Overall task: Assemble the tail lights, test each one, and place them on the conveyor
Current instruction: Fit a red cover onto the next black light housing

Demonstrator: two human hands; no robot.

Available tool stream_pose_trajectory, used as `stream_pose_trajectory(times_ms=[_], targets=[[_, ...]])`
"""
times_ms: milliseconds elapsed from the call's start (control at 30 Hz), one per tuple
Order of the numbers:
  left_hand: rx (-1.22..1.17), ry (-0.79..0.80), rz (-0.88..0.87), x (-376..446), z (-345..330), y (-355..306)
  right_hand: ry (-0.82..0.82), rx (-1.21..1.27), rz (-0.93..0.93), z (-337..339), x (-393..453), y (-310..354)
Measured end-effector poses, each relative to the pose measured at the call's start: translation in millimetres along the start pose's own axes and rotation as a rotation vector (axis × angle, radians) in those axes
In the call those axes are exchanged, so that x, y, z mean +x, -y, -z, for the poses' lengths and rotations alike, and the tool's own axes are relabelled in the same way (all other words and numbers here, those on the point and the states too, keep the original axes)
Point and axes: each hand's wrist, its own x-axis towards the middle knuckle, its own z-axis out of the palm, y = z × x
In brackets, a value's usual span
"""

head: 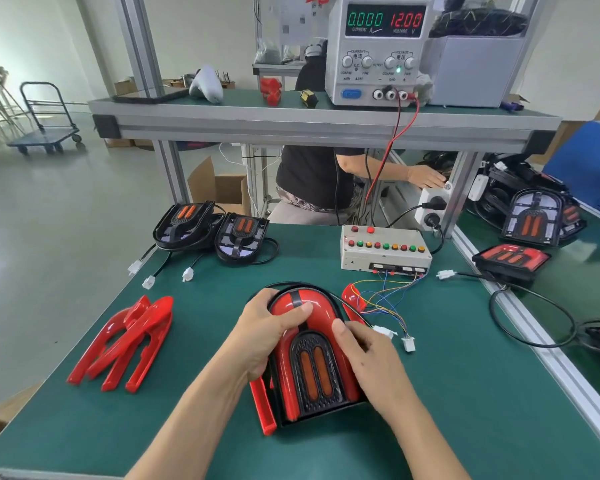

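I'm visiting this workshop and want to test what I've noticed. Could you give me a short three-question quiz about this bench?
1. True or false: both the left hand and the right hand are on the red-and-black arched plastic tail light.
2. What voltage does the grey bench power supply on the upper shelf display? A) 5.00 B) 12.00 C) 24.00
3. Fill in: the loose red plastic lens covers lie to the ____ of the held tail light, as the camera sees it.

Key: 1 true; 2 B; 3 left.
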Motion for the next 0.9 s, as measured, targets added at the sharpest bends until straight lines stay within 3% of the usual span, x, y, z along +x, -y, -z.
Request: stream_pose_trajectory(times_ms=[133, 667, 900], targets=[[0.012, 0.008, -0.031, 0, -5, 2, 0.077, 0.015, 0.026, 1, 16, 16], [0.024, 0.064, -0.028, -1, -11, 2, -0.009, 0.121, 0.005, -2, 16, 16], [-0.025, -0.007, -0.042, -1, -16, 4, -0.046, 0.14, 0.042, -2, 13, 18]])
